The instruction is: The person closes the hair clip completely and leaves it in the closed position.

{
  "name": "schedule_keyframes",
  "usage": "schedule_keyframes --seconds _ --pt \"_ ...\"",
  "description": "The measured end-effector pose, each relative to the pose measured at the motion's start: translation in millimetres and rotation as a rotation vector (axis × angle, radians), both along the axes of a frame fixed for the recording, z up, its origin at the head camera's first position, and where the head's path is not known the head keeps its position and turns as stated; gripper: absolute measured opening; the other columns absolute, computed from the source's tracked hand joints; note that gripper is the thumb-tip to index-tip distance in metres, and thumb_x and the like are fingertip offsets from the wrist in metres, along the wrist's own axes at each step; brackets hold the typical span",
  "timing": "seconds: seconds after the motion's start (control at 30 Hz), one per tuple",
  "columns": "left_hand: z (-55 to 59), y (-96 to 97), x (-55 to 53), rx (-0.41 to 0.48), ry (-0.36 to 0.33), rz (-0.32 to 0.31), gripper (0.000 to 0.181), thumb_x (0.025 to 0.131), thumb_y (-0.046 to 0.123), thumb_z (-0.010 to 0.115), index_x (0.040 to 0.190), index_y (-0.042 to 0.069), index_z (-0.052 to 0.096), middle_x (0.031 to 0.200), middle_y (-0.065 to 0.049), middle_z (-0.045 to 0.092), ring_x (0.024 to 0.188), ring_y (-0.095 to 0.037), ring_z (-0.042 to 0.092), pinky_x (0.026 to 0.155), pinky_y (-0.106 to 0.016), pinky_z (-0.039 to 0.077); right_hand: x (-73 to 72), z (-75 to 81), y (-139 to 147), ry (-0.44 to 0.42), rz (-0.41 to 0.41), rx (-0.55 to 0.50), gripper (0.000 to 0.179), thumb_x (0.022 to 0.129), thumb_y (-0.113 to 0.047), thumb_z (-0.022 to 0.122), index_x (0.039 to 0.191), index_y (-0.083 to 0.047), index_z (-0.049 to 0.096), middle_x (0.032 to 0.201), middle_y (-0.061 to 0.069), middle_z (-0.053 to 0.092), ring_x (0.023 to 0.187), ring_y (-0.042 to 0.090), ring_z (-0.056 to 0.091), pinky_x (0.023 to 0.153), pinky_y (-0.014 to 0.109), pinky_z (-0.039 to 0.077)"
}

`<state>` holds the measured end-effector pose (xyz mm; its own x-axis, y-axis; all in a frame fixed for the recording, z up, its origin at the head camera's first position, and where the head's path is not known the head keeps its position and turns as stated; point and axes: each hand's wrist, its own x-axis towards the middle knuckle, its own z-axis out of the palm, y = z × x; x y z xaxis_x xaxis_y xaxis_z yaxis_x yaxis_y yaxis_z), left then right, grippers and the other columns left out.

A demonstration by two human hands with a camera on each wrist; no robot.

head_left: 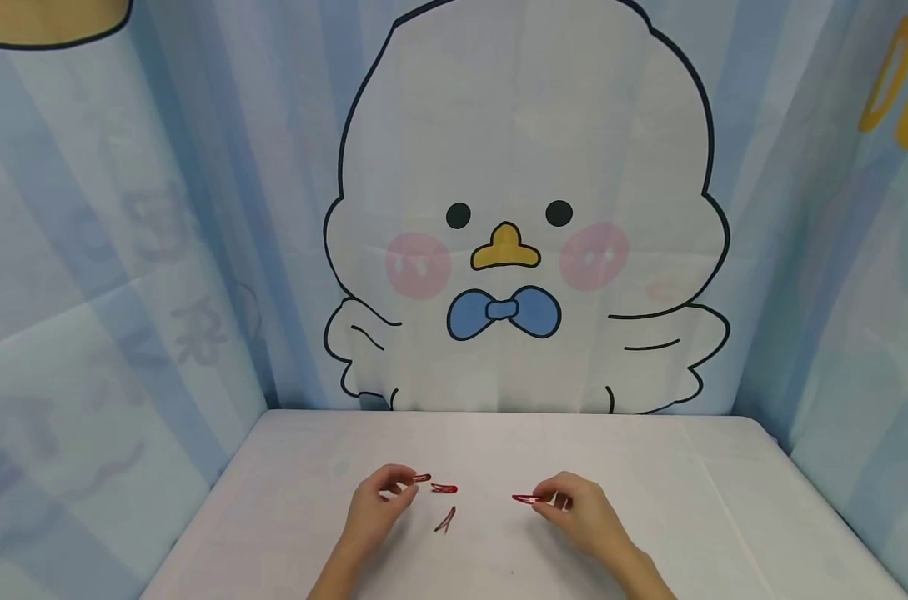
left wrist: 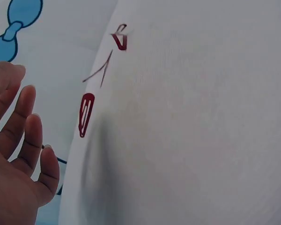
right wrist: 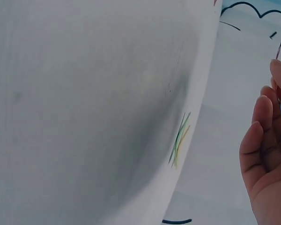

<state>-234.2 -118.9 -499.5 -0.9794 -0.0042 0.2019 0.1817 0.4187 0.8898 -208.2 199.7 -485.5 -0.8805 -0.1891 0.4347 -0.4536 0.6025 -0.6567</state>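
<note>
My right hand (head_left: 584, 512) pinches a dark red snap hair clip (head_left: 524, 499) between thumb and fingertips, raised over the white table. In the right wrist view, the held hair clip (right wrist: 278, 50) appears edge-on above the thumb. The fingertips of my left hand (head_left: 378, 504) are beside another red hair clip (head_left: 423, 477). From the left wrist this hair clip (left wrist: 86, 115) seems to lie flat on the table, and nothing shows between the loosely bent fingers. Two more red hair clips lie close by: a bent one (head_left: 444, 488) and a V-shaped one (head_left: 445, 520).
The white table (head_left: 694, 483) ends at a curtain (head_left: 514, 150) printed with a cartoon chick, and more curtains hang at both sides. Thin green and yellow strips (right wrist: 179, 140), their kind unclear, lie on the table in the right wrist view.
</note>
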Motion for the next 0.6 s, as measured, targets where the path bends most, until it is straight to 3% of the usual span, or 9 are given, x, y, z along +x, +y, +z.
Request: schedule_keyframes --seconds 0.27,0.6 --pt "-7.5 -13.6 -14.4 -0.079 -0.007 0.036 0.019 0.089 0.006 0.075 0.108 0.009 0.071 0.096 0.001 0.068 0.085 -0.017 0.056 0.072 -0.03 0.048 -5.5 -0.9 16.5 -0.104 -0.042 0.0 0.015 0.08 -0.007 0.084 0.087 -0.018 0.075 0.081 -0.012 0.063 0.066 0.005 0.051 0.06 0.024 0.044" --pt "-9.5 -23.0 -23.9 -0.118 -0.059 0.037 0.023 0.087 0.005 0.076 0.11 0.008 0.07 0.098 0.0 0.067 0.086 -0.017 0.055 0.071 -0.032 0.048 -9.6 -6.2 34.0 -0.243 -0.092 0.056 0.012 0.081 -0.013 0.084 0.087 -0.017 0.074 0.08 -0.009 0.061 0.067 0.007 0.051 0.06 0.026 0.043"
